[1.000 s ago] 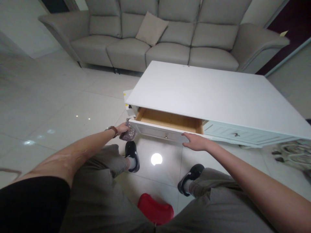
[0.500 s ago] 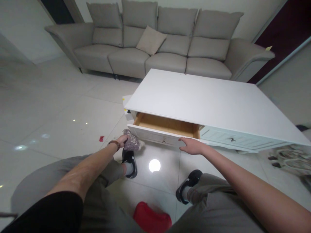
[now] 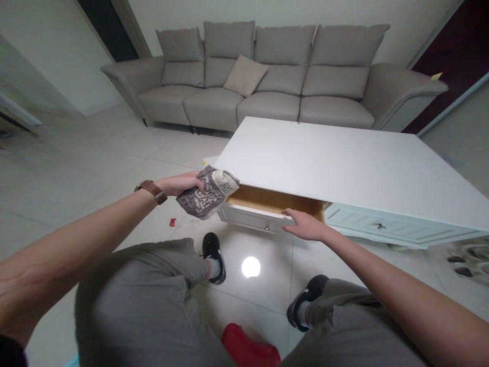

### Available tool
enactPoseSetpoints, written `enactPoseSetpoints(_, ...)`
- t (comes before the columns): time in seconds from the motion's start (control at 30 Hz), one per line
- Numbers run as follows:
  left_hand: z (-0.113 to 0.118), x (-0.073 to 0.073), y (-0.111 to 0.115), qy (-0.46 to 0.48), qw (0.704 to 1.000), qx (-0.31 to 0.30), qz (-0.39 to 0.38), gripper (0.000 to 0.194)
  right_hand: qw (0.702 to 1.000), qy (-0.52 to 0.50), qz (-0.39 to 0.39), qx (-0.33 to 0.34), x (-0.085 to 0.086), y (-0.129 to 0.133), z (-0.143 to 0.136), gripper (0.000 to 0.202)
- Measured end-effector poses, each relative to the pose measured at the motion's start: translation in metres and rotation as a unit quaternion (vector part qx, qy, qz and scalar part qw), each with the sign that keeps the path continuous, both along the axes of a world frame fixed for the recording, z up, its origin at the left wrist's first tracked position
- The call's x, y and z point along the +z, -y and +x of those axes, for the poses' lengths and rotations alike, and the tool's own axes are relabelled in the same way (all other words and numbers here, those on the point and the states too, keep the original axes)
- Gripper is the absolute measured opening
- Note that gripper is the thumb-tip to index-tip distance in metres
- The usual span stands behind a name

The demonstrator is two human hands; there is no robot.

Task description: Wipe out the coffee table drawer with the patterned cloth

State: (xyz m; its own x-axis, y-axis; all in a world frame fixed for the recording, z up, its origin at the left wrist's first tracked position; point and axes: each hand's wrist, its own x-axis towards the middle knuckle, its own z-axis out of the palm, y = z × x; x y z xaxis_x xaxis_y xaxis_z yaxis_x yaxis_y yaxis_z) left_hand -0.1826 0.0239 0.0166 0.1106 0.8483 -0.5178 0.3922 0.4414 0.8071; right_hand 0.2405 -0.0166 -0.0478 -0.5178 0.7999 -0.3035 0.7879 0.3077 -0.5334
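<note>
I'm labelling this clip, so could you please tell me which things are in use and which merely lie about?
In use: left hand gripping grey patterned cloth; right hand on open white wooden drawer of white low table.
Lying about: grey sofa, beige cushion, red object.

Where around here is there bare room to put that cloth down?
The white tabletop is bare from the sofa side to its front edge. The open drawer shows bare wood. Its front is crowded by the left hand with the cloth and the right hand.

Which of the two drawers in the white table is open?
The left drawer is open: it is pulled out, its wooden inside shows, and the right hand rests on its front edge. The right drawer sits shut, flush with the table.
</note>
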Motion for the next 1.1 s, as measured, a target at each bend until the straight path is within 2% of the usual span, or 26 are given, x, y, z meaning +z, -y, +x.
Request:
enactPoseSetpoints(0.03,0.016,0.011,0.004,0.009,1.000,-0.026,0.005,0.042,0.999,-0.050,-0.002,-0.005,0.001,-0.002,-0.002,0.066)
enactPoseSetpoints(0.1,0.050,0.025,0.014,0.017,0.997,-0.071,0.002,0.039,0.986,-0.164,-0.024,-0.016,0.004,-0.006,-0.007,0.088)
enactPoseSetpoints(0.17,0.082,0.029,0.023,0.044,0.991,-0.125,-0.002,0.039,0.959,-0.276,-0.064,-0.021,0.009,-0.007,-0.013,0.115)
enactPoseSetpoints(0.23,0.109,0.026,0.030,0.082,0.977,-0.198,0.014,0.041,0.925,-0.362,-0.114,-0.021,0.015,-0.006,-0.020,0.130)
enactPoseSetpoints(0.27,0.120,0.022,0.032,0.094,0.968,-0.230,0.027,0.040,0.909,-0.392,-0.141,-0.020,0.017,-0.004,-0.024,0.130)
enactPoseSetpoints(0.33,0.137,0.014,0.033,0.106,0.955,-0.271,0.062,0.037,0.882,-0.428,-0.197,-0.020,0.019,0.002,-0.029,0.117)
enactPoseSetpoints(0.43,0.153,-0.003,0.030,0.100,0.952,-0.267,0.115,0.033,0.857,-0.436,-0.273,-0.026,0.018,0.013,-0.035,0.089)
enactPoseSetpoints(0.53,0.162,-0.019,0.024,0.093,0.958,-0.232,0.142,0.036,0.865,-0.407,-0.286,-0.072,0.016,0.020,-0.038,0.071)
enactPoseSetpoints(0.67,0.163,-0.036,0.012,0.054,0.952,-0.232,0.193,0.048,0.904,-0.337,-0.202,-0.169,0.021,0.005,-0.022,0.053)
enactPoseSetpoints(0.77,0.149,-0.051,-0.002,-0.029,0.927,-0.292,0.234,0.054,0.939,-0.265,-0.053,-0.211,0.033,-0.019,0.016,0.047)
enactPoseSetpoints(0.83,0.135,-0.064,-0.011,-0.132,0.900,-0.334,0.248,0.047,0.952,-0.177,0.080,-0.235,0.046,-0.030,0.051,0.042)
enactPoseSetpoints(0.9,0.119,-0.078,-0.019,-0.219,0.870,-0.370,0.242,0.031,0.947,-0.044,0.171,-0.267,0.057,-0.033,0.088,0.033)
enactPoseSetpoints(0.93,0.111,-0.084,-0.021,-0.246,0.857,-0.384,0.238,0.024,0.941,0.025,0.197,-0.274,0.061,-0.031,0.105,0.030)
enactPoseSetpoints(1.0,0.099,-0.092,-0.023,-0.280,0.842,-0.392,0.243,0.024,0.926,0.143,0.213,-0.277,0.061,-0.025,0.134,0.030)
enactPoseSetpoints(1.1,0.088,-0.100,-0.021,-0.317,0.839,-0.366,0.249,0.033,0.918,0.235,0.169,-0.273,0.042,-0.016,0.161,0.031)
